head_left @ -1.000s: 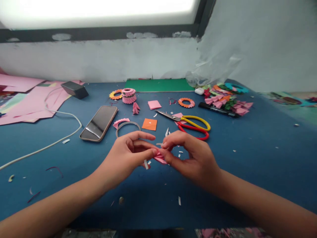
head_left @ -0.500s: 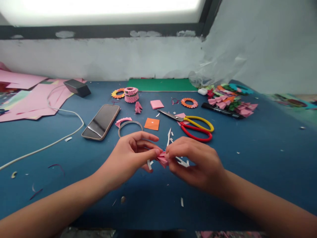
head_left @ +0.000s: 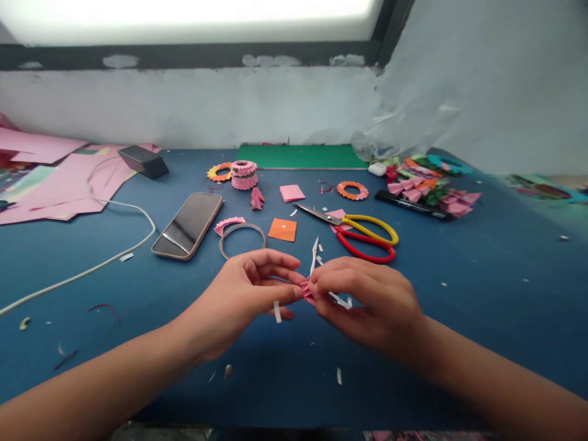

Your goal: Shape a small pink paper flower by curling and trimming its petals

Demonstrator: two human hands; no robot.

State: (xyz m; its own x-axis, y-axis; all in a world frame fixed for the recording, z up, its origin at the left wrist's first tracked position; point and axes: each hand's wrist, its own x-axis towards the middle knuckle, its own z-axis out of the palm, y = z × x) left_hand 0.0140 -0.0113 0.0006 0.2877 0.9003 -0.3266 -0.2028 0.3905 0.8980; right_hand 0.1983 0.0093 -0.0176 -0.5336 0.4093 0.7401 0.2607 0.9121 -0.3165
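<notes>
Both hands meet low over the blue table (head_left: 482,288). My left hand (head_left: 243,294) and my right hand (head_left: 362,300) pinch a small folded pink paper piece (head_left: 307,290) between their fingertips; most of it is hidden by the fingers. Thin white paper strips (head_left: 277,311) lie just under and around the hands. Red-and-yellow scissors (head_left: 362,234) lie just beyond my right hand. An orange paper square (head_left: 282,229) and a thin ring (head_left: 242,239) lie just beyond my left hand.
A phone (head_left: 187,225) lies left of centre with a white cable (head_left: 82,269) beyond it. Pink sheets (head_left: 55,184) and a dark box (head_left: 143,162) sit at far left. Paper rings (head_left: 243,173), a green mat (head_left: 298,156), a black marker (head_left: 408,205) and folded coloured pieces (head_left: 432,187) fill the back.
The pink piece has been drawn further in between the fingertips, and the hands have closed in on each other. The view has shifted slightly.
</notes>
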